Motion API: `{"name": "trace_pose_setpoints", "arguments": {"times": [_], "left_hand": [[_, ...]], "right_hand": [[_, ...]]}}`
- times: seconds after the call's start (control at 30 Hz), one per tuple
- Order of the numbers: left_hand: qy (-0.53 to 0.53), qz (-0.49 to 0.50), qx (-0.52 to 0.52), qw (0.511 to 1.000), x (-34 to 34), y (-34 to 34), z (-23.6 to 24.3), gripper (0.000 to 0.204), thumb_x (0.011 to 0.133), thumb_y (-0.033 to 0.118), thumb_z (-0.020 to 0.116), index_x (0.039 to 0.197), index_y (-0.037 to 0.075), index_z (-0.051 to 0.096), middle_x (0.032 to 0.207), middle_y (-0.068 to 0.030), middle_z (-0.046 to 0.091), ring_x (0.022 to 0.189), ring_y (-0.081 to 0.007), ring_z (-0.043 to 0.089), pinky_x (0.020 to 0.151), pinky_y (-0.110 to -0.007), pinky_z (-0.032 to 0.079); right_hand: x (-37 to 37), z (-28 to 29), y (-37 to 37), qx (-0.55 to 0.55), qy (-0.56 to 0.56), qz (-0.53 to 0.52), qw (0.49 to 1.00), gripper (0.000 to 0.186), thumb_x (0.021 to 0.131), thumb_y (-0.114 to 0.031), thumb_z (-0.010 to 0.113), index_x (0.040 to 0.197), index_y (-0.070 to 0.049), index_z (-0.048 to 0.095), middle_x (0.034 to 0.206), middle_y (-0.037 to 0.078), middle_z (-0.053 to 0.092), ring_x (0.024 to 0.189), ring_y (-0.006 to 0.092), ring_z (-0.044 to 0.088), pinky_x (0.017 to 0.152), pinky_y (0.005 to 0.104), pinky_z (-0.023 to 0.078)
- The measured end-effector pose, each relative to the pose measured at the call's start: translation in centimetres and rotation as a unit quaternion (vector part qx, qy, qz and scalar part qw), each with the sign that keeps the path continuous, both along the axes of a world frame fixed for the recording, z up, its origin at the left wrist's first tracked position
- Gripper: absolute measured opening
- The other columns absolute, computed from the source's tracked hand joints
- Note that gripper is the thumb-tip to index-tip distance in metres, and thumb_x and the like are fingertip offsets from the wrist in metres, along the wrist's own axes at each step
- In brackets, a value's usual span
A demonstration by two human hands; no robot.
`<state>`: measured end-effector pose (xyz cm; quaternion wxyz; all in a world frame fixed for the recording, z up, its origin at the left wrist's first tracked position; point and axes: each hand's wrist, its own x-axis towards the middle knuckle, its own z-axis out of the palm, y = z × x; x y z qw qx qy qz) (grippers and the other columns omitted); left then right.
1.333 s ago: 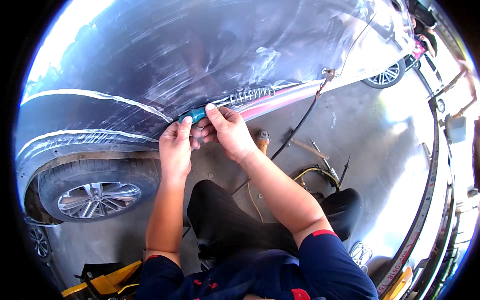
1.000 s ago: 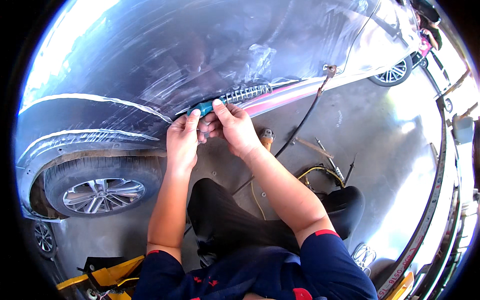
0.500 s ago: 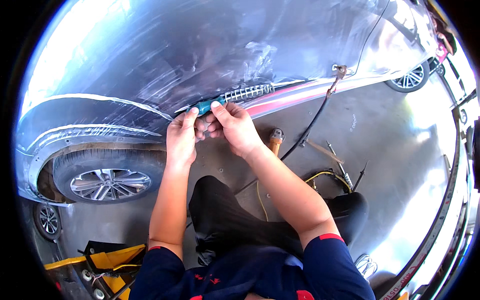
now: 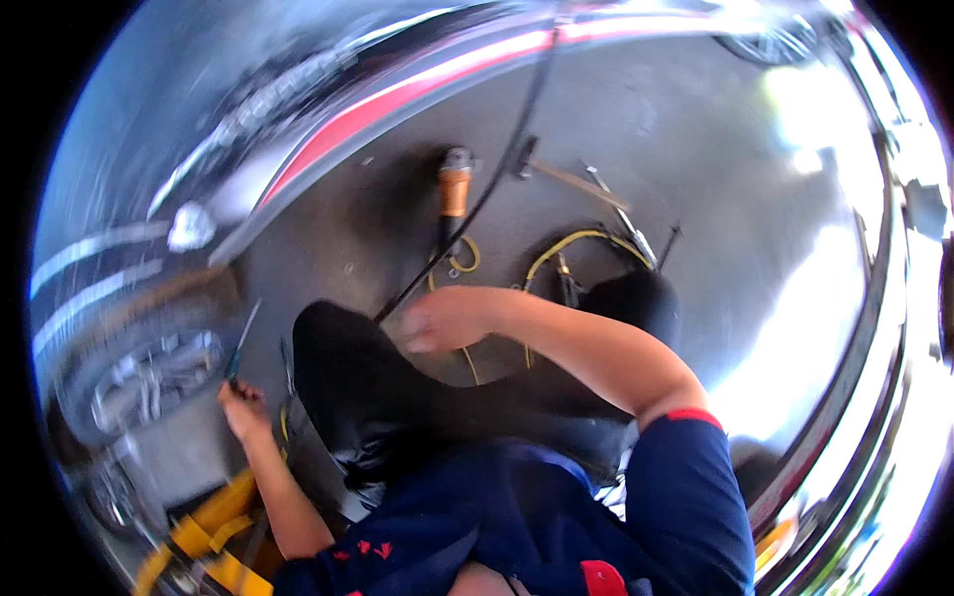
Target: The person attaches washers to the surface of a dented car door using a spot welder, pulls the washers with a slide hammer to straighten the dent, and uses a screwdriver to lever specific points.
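My left hand (image 4: 244,405) is closed around the teal handle of a screwdriver (image 4: 236,364), low on the left near the car's wheel (image 4: 149,382). The screwdriver's thin metal shaft points up and away; its tip is too blurred to make out. My right hand (image 4: 437,321) hovers over my lap, smeared by motion, so its fingers cannot be read. The car's lower side (image 4: 368,114), with a red and white strip along it, fills the far left and top, also blurred.
On the floor ahead lie an orange power tool (image 4: 454,191), a hammer (image 4: 576,185) and a long metal tool (image 4: 636,236). A dark cable or bar (image 4: 509,159) runs from the car toward my knees. A yellow hose (image 4: 576,236) curls nearby. Yellow equipment (image 4: 214,512) stands lower left.
Both hands have left the car's side. My left hand has swung down and left with the screwdriver; my right hand has let go of it and drawn back over my lap. The view has shifted.
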<state>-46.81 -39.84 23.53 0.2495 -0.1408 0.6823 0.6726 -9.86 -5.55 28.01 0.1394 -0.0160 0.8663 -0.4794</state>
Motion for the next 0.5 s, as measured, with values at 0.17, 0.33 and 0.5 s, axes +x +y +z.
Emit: {"name": "trace_pose_setpoints", "arguments": {"times": [0.17, 0.33, 0.5], "left_hand": [[-0.14, 0.083, -0.2, 0.966, 5.0, -10.7, -14.9, 0.04, 0.096, 0.044, 0.049, 0.102, 0.007, 0.062, 0.092, -0.0099, 0.064, 0.081, -0.0266, 0.062, 0.067, -0.042, 0.05], [-0.203, 0.3, -0.157, 0.919, 15.1, -12.8, -18.4, 0.036, 0.097, 0.041, 0.051, 0.08, 0.01, 0.057, 0.062, -0.0045, 0.054, 0.048, -0.0198, 0.046, 0.048, -0.037, 0.043], [-0.228, 0.314, -0.164, 0.907, 20.1, -15.7, -15.3, 0.031, 0.098, 0.037, 0.051, 0.091, 0.008, 0.061, 0.076, -0.0056, 0.061, 0.056, -0.0182, 0.052, 0.052, -0.035, 0.045]], "right_hand": [[8.8, -7.4, 4.4, 0.193, -0.285, -0.118, 0.931, 0.04, 0.094, -0.034, 0.058, 0.117, -0.002, 0.064, 0.113, 0.026, 0.066, 0.11, 0.0424, 0.061, 0.092, 0.0499, 0.049], [8.3, -11.2, 3.2, -0.084, -0.237, -0.238, 0.938, 0.041, 0.094, -0.03, 0.063, 0.122, 0.001, 0.062, 0.113, 0.025, 0.068, 0.109, 0.0351, 0.066, 0.095, 0.0415, 0.05], [9.6, -12.2, 1.4, -0.009, -0.282, -0.194, 0.94, 0.038, 0.096, -0.026, 0.063, 0.121, 0.002, 0.062, 0.108, 0.018, 0.07, 0.101, 0.0245, 0.067, 0.089, 0.0361, 0.051]]}}
